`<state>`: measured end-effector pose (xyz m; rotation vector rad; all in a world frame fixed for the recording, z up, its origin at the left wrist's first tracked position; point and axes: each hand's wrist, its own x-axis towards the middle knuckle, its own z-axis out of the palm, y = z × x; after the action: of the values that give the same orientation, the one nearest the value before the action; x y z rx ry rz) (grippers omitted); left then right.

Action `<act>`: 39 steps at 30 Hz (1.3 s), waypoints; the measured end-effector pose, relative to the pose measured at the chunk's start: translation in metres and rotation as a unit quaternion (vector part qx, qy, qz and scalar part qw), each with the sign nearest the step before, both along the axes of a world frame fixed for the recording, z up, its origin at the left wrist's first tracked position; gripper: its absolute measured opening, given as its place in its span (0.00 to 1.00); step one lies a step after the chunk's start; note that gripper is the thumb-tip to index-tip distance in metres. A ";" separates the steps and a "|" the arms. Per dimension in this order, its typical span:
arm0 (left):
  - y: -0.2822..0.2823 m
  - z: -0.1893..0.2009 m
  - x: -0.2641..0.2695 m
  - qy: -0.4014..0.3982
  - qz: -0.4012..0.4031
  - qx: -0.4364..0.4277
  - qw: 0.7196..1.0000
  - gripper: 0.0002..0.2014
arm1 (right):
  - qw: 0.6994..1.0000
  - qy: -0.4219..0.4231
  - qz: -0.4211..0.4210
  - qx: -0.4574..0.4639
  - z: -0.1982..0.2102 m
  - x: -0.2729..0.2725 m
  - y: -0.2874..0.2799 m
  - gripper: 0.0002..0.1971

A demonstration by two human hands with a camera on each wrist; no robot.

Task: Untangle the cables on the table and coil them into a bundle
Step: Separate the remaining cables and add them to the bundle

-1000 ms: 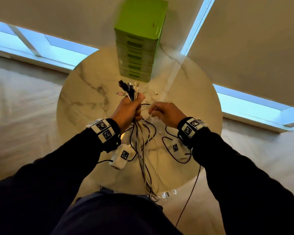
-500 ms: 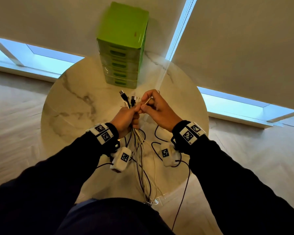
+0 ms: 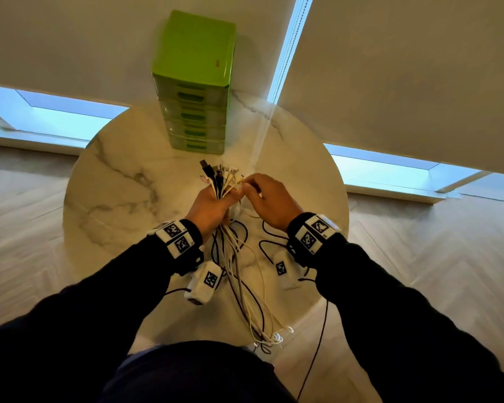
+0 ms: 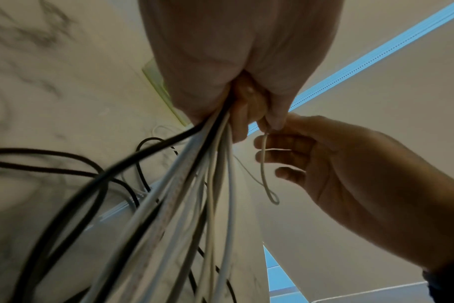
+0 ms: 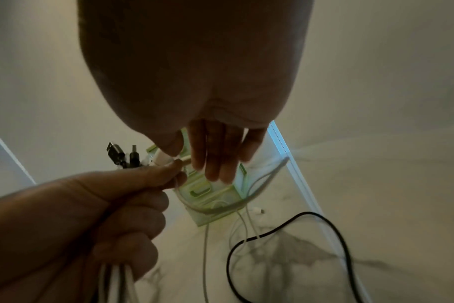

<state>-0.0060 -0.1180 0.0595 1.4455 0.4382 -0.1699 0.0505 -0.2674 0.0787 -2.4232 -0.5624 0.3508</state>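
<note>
While the left hand [image 3: 213, 207] is fisted round the cables [image 3: 233, 257] above the table [image 3: 122, 181], their plug ends [image 3: 218, 174] fan out from the top of the fist, pointing toward the green drawers [image 3: 197, 91] at the table's far edge. Black and white strands hang from the bottom of that fist, trail over the marble on the near side of the drawers and spill off the table's near rim. From the left wrist the grip shows clearly, fingers [image 4: 246, 106] curled tight on the whole bunch. Just beside it, the right hand [image 3: 269, 200] reaches its fingertips to the white plugs on the right of the fan; from the right wrist its thumb and forefinger seem to nip one white plug [image 5: 166, 158], the other fingers [image 5: 215, 155] hanging long and loose in front of the drawers. One thin white lead [image 4: 266, 170] droops in a small loop between the two hands. A black cable [image 5: 293, 225] lies curved on the table near the drawers, apart from the bunch.
</note>
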 end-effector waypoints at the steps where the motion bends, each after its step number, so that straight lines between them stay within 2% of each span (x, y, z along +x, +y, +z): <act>1: 0.001 0.003 -0.002 -0.004 -0.009 0.011 1.000 0.10 | 0.999 0.035 -0.007 0.013 0.000 0.000 0.005 0.14; 5: 0.010 0.009 -0.009 -0.003 -0.061 0.053 0.997 0.05 | 0.997 0.077 -0.011 -0.009 0.001 -0.007 0.018 0.18; 11: 0.016 0.002 -0.016 0.001 -0.079 0.033 0.996 0.06 | 0.991 0.101 -0.080 -0.045 0.002 -0.014 0.029 0.08; 13: 0.017 0.001 -0.014 0.035 -0.057 -0.013 0.998 0.07 | 0.984 0.105 -0.144 0.027 0.009 -0.014 0.025 0.07; 15: 0.018 -0.001 -0.010 0.062 -0.030 -0.097 0.993 0.02 | 0.968 0.093 -0.197 0.125 0.020 -0.019 0.021 0.05; 18: 0.016 0.004 -0.006 0.092 0.011 -0.238 0.967 0.08 | 0.981 0.061 -0.115 0.143 0.033 -0.033 0.025 0.04; 20: 0.014 0.009 -0.007 0.087 0.024 -0.279 0.956 0.10 | 0.995 0.042 -0.038 0.086 0.035 -0.045 0.028 0.06; 22: 0.012 0.009 -0.007 0.064 0.020 -0.279 0.958 0.14 | 0.999 0.020 0.011 0.023 0.029 -0.053 0.029 0.08; 26: 0.010 0.004 -0.007 0.029 -0.016 -0.239 0.970 0.22 | 0.998 -0.029 0.054 -0.006 0.019 -0.063 0.027 0.10; 34: 0.008 -0.006 -0.011 -0.006 -0.032 -0.118 0.992 0.20 | 0.995 -0.038 0.079 -0.048 0.013 -0.065 0.020 0.10; 39: 0.017 0.000 -0.003 0.009 0.017 -0.072 0.997 0.19 | 0.984 -0.011 0.094 -0.149 -0.014 -0.068 -0.008 0.18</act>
<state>-0.0086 -0.1014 0.0593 1.2946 0.4559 -0.1844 -0.0175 -0.2757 0.0647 -2.6676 -0.8017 0.5207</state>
